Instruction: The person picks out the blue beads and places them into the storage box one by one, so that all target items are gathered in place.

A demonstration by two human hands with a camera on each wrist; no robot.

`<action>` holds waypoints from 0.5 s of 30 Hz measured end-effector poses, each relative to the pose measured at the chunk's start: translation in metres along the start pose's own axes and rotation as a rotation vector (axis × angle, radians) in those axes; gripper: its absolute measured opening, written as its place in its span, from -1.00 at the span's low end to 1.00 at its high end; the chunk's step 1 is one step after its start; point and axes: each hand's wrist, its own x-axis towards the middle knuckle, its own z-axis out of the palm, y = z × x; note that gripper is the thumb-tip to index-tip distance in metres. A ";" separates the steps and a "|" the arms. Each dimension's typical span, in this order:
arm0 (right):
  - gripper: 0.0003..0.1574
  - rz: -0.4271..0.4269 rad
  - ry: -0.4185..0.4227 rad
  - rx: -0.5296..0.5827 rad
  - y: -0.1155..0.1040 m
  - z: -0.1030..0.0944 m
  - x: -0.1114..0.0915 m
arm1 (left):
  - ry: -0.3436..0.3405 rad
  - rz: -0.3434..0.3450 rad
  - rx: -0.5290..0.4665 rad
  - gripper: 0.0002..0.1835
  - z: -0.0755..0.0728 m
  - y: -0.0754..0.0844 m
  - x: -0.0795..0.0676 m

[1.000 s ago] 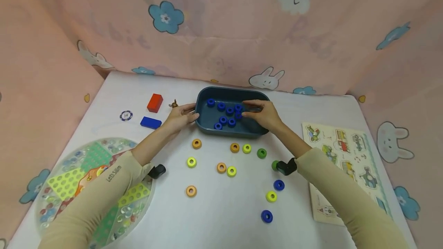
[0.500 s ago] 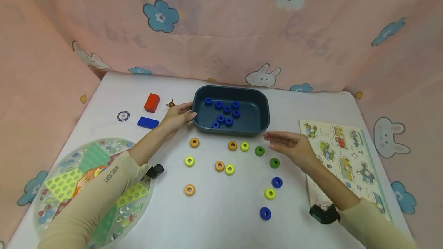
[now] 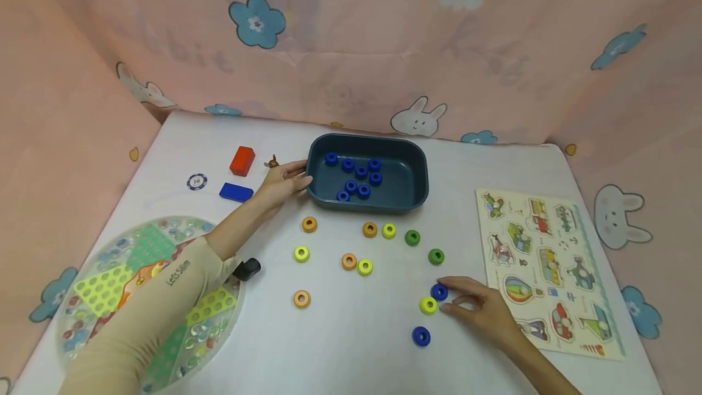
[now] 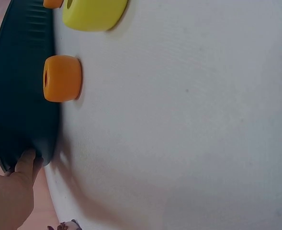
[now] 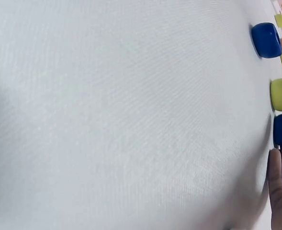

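A dark teal tray [image 3: 406,202] with several blue rings [image 3: 361,172] inside stands at the back of the table. My left hand [image 3: 278,186] holds its left end; in the left wrist view, fingers [image 4: 26,162] press its outer corner. At the front right, my right hand [image 3: 485,309] is around a loose blue ring [image 3: 439,292], index finger at its far side and thumb at its near side. A firm grip does not show. A yellow ring [image 3: 428,305] lies beside that ring, and another blue ring [image 3: 421,336] lies nearer. In the right wrist view, fingers partly hide the ring [image 5: 281,130].
Several orange rings [image 3: 301,298], yellow rings [image 3: 365,267] and two green rings [image 3: 436,256] are scattered before the tray. A picture puzzle board [image 3: 526,242] lies right, a round game board [image 3: 159,279] left. Red block [image 3: 242,161], blue block [image 3: 236,192] and chip [image 3: 197,181] lie back left.
My right hand has left the tray's right side and come down toward the front right, to the blue ring. My left hand stays at the tray's left end.
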 end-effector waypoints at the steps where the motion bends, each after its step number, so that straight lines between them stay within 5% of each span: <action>1: -0.48 -0.003 0.011 -0.018 0.000 0.002 0.001 | 0.001 0.001 -0.002 -0.42 0.000 0.000 0.000; 9: -0.55 -0.027 0.026 -0.070 -0.005 0.002 0.006 | 0.001 -0.014 0.000 -0.42 0.000 -0.002 0.000; 15: -0.52 -0.074 0.019 0.076 -0.020 -0.012 0.021 | 0.003 -0.010 0.003 -0.42 -0.001 0.000 0.000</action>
